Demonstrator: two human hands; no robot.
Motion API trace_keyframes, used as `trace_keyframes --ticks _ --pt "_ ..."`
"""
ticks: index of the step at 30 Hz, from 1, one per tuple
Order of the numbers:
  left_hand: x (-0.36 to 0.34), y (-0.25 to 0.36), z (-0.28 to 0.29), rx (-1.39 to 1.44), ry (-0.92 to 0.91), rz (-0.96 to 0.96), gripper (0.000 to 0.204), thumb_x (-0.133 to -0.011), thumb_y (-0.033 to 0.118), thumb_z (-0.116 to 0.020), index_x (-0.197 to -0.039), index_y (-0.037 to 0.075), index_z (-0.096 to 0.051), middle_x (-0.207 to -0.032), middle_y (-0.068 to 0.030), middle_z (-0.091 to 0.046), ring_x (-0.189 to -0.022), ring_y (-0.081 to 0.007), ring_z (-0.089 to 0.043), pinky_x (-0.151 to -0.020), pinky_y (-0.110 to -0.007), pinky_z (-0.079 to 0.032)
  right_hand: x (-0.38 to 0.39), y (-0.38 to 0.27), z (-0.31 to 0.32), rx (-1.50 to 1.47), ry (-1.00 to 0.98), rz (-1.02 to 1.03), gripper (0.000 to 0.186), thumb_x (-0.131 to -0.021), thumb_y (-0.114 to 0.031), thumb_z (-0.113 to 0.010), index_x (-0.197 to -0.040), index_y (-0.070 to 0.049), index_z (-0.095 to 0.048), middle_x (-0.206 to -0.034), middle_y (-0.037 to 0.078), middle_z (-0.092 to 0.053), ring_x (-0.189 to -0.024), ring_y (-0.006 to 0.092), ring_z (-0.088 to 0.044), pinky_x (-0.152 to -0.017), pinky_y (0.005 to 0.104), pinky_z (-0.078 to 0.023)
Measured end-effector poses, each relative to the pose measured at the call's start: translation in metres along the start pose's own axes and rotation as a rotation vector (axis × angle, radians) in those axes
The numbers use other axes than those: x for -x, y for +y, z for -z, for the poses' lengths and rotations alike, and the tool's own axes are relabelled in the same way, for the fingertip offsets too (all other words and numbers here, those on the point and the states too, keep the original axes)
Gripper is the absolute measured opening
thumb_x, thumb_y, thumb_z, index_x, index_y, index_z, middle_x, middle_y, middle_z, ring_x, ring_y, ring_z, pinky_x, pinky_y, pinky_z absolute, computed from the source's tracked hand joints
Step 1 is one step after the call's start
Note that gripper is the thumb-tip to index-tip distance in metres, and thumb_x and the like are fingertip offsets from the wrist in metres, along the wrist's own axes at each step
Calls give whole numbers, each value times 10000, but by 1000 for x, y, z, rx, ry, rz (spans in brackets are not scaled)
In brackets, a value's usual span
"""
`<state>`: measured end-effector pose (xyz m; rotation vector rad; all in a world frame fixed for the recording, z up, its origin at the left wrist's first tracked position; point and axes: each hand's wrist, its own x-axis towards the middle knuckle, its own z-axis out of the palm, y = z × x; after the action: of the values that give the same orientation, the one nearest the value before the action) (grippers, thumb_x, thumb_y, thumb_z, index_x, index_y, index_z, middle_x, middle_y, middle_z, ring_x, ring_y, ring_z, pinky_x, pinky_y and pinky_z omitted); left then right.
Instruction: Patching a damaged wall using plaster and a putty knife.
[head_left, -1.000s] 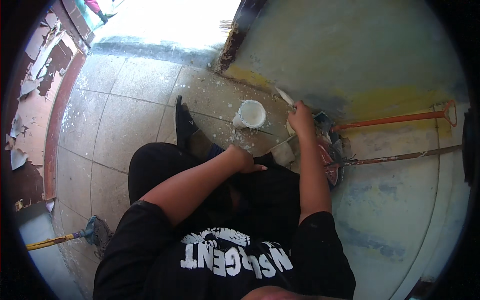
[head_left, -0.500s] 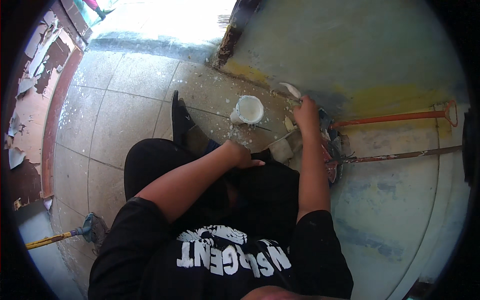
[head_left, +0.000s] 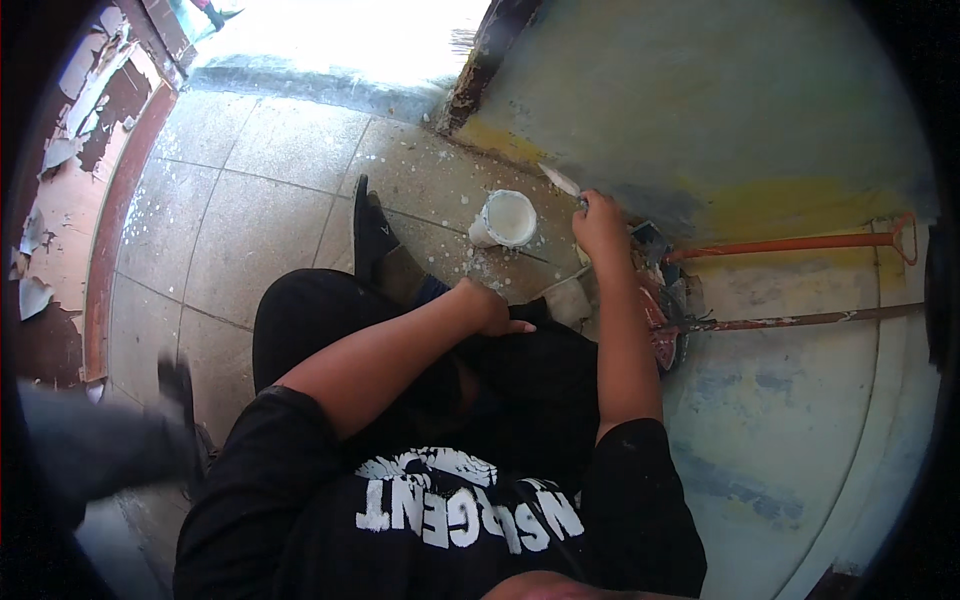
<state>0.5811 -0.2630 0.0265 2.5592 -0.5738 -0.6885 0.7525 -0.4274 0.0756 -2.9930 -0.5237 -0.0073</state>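
Note:
In my right hand [head_left: 601,225] is a paintbrush [head_left: 560,180] with white-coated bristles, gripped near its handle. Its tip points up and left at the foot of the wall [head_left: 700,110], over a yellow-stained strip. My left hand [head_left: 487,308] lies on my lap, one finger stretched out and the others mostly hidden, with nothing visible in it. Between the wall and my foot, a white tub [head_left: 507,218] holds whitish paint. A pale cloth-like piece [head_left: 567,302] sits beside my right forearm.
Right of my arm, a reddish dustpan [head_left: 660,320] and an orange long-handled tool [head_left: 790,245] lean by the wall. White-spattered tiles [head_left: 265,195] cover the floor. Another person's leg [head_left: 110,440] is close on my left, near a peeling door [head_left: 85,200].
My right hand and the brush have shifted slightly left along the wall's foot. Another person's leg has come in at the left, hiding the yellow-handled tool there. My left hand stays put.

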Motion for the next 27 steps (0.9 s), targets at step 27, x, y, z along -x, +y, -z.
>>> trace_keyframes --ticks 27 --pt "-6 1 2 8 -83 13 973 -901 803 -235 -1178 -21 -671 -1195 -214 -664 -1146 -387 -620 -997 -495 -463 5 -2 -7 -12 36 -1 316 -834 -89 -540 -1110 7 -660 -1077 265 -641 -1017 432 -606 -910 481 -490"
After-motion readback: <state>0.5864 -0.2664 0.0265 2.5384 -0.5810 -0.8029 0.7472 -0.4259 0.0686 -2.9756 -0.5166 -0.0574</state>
